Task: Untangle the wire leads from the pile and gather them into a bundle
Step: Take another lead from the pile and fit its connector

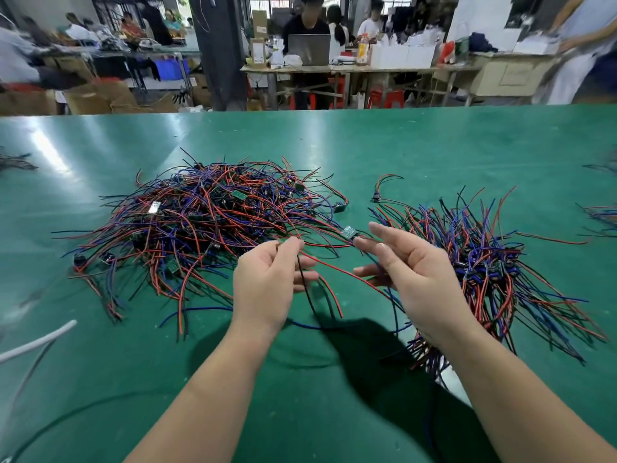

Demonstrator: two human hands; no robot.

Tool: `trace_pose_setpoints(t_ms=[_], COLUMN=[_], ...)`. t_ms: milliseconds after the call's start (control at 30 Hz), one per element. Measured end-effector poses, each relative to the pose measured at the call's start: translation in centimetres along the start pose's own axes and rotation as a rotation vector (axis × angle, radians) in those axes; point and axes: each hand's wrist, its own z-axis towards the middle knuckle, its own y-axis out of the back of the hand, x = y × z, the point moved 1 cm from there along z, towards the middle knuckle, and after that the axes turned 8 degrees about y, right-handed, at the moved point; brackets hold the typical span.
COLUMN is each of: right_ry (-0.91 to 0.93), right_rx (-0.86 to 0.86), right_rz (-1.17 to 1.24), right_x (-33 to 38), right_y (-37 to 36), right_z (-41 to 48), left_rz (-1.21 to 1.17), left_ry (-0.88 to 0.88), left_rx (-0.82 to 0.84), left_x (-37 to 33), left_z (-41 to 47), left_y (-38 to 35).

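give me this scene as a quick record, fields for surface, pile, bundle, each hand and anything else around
surface: green table
tangled pile: red, blue and black leads heaped left of centre, small boards among them
bundle: gathered leads lying right of the hands, partly under the right forearm
left hand: pinches loose wires between thumb and forefinger, a black one hanging down
right hand: pinches a small green board with wires attached
progress: pile large, sorting not yet done
other: white cable at lower left
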Motion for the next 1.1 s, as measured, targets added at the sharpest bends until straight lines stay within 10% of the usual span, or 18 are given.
trace_pose_setpoints(t_ms=[200, 333, 467, 833, 1100], right_ry=[-0.001, 0.181, -0.031, -0.434, -0.325], right_rx=[0.545, 0.312, 0.201, 0.292, 0.225], right_rz=[-0.421, -0.471, 0.036, 0.18, 0.326], right_x=[-0.8, -0.1, 0.3, 0.3, 1.2], right_y=[-1.6, -1.0, -0.7, 0.4, 1.1], right_z=[-1.3, -0.5, -0.5, -0.4, 0.0], left_rz=[-0.223, -0.01, 0.296, 0.744, 0.572], left_ry=[-0.166, -0.276, -0.318, -0.604, -0.547], left_rx=[0.141, 0.254, 0.356, 0.389, 0.456], left_x=[-0.7, -0.9, -0.4, 0.2, 0.3], left_z=[-0.8, -1.3, -1.9, -2.7, -2.9], left_y=[-0.3, -0.3, -0.9, -1.3, -1.6])
